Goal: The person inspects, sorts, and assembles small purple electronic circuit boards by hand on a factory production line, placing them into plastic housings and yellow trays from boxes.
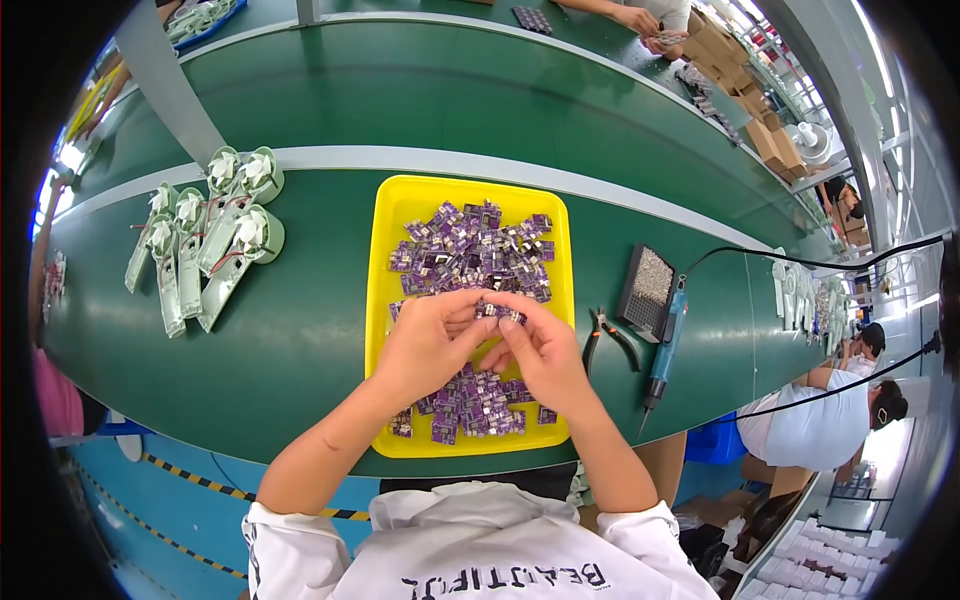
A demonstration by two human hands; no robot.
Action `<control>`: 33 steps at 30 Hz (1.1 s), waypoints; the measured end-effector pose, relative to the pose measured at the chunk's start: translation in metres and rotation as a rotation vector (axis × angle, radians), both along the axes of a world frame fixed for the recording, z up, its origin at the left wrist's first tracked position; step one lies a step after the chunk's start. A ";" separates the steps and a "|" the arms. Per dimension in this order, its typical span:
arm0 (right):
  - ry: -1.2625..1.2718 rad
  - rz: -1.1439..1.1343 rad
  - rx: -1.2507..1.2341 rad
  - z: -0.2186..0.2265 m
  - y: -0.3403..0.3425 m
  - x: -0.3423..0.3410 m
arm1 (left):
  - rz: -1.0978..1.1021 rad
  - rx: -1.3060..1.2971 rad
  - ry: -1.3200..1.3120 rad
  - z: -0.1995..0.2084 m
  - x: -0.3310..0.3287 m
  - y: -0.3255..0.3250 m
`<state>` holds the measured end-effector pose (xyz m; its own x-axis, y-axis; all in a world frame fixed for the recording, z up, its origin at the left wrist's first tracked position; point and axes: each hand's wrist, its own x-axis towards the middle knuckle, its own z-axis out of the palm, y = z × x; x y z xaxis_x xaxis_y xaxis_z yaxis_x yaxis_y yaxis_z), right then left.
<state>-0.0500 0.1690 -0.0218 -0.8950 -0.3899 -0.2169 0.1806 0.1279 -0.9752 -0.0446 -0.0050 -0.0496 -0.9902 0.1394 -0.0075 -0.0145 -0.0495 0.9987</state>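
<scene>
Over the middle of a yellow tray (385,250), my left hand (425,340) and my right hand (545,350) meet with fingers closed. Between their fingertips they pinch a small purple circuit board (500,312) with silvery metal parts. Whether it is one board or a few together, I cannot tell. Many purple circuit boards (470,245) lie heaped in the far half of the tray. A smaller heap of circuit boards (470,405) lies in the near half, below my wrists.
Pale green fan housings (215,235) lie at the left. Right of the tray are pliers (610,335), a black box of screws (648,290) and a blue electric screwdriver (668,350) on a cord. Another person's hands (650,25) work across the bench. A metal post (170,80) rises far left.
</scene>
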 end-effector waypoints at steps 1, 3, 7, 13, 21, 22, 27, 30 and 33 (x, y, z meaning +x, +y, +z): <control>-0.003 -0.003 0.000 -0.001 -0.004 0.002 | -0.003 0.000 -0.003 0.002 -0.001 0.000; 0.193 -0.116 0.083 -0.004 -0.012 0.005 | 0.014 -0.218 -0.004 0.008 -0.003 0.000; 0.363 -0.185 0.233 -0.002 -0.028 0.009 | 0.169 -0.378 0.225 0.008 0.000 -0.001; 0.606 0.077 0.601 0.016 0.009 -0.008 | 0.154 -0.335 0.333 0.016 -0.009 -0.016; 0.676 0.462 0.848 0.027 0.029 0.024 | 0.187 -0.311 0.474 0.020 -0.007 -0.011; 0.677 0.458 0.849 0.022 0.028 0.028 | 0.181 -0.298 0.450 0.016 -0.008 -0.009; 0.470 0.433 0.756 0.017 0.028 0.024 | 0.114 -0.295 0.433 0.011 -0.007 -0.005; 0.362 0.349 0.594 0.025 0.029 0.018 | 0.106 -0.277 0.427 0.012 -0.007 -0.007; 0.201 0.178 0.307 0.023 0.034 0.014 | 0.119 -0.228 0.378 0.017 -0.003 -0.008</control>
